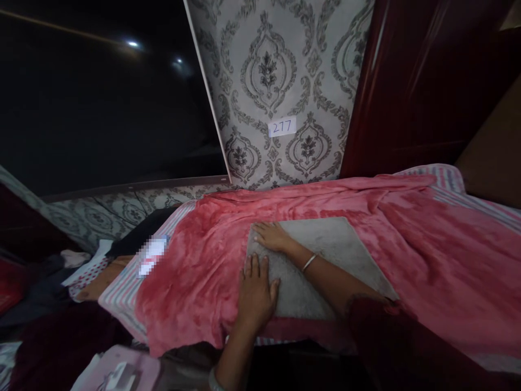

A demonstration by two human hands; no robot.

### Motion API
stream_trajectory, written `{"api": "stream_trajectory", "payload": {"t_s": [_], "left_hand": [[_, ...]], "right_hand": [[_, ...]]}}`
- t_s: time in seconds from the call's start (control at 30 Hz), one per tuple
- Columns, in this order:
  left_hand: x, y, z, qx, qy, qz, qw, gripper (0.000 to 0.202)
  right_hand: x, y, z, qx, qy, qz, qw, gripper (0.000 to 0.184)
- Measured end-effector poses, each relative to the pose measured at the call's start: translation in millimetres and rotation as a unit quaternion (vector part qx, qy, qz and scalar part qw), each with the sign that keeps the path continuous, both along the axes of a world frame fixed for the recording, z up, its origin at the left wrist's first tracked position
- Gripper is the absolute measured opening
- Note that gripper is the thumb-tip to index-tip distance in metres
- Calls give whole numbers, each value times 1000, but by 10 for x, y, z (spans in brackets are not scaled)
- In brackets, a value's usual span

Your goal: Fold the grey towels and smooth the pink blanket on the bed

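our l hand (pixel 257 296) lies open, palm down, on the l edge of the grey cloth (pixel 303 285); our r hand (pixel 271 237) is open & flat too, at its far l corner, w/ a bangle (pixel 309 263) on the wrist. cloth's spread nr the near edge of the table (pixel 122 293), approx midway along. under it we've a rumpled pink blanket (pixel 195 271); a striped cover (pixel 450 179) shows at the l edge & far r corner. sth pixelated (pixel 152 256) sits at the l edge, can't tell what. past the far edge we see patterned wallpaper (pixel 268 70) w/ a paper slip (pixel 282 126) marked 277, btwn a dark tv (pixel 106 103) & a dark red panel (pixel 415 81).
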State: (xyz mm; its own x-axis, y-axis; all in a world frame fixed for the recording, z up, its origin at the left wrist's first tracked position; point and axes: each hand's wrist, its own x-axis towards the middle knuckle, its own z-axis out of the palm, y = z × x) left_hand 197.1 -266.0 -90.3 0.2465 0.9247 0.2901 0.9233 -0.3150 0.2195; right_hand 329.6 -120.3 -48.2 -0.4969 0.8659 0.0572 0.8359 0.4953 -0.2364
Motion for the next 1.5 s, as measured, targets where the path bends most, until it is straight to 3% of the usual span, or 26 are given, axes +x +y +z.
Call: {"api": "stream_trajectory", "payload": {"t_s": [0.23,0.5,0.7,0.83,0.97,1.1,1.17,1.27,1.37,1.5], "left_hand": [[-83,-100,-194,62,21,-10,998,58],[-243,-450,-384,103,23,-33,994,61],[-344,-635,-390,104,28,-62,992,63],[-365,-648,-348,85,-25,-78,993,56],[-427,-633,-281,90,-146,-62,983,38],[-446,-443,-32,107,-246,-33,963,40],[-392,-238,132,94,-255,-66,960,42],[-230,140,292,61,-236,-120,962,46],[-51,446,273,0,-196,-129,972,53],[50,569,118,-52,-121,-106,986,53]], "right_hand": [[5,3,-98,13,10,-6,1000,59],[12,-46,-87,23,13,-20,999,60],[-11,-119,33,-3,-8,-30,1000,61],[-64,-482,53,-10,-31,-6,999,64],[-21,-1202,-148,26,-12,68,997,62],[160,-1889,-345,82,35,114,989,62],[262,-2092,-322,74,51,135,987,62],[377,-2187,-165,55,67,146,985,50],[439,-2119,-93,84,66,66,992,45],[479,-2093,-349,131,31,-31,990,60]]}}
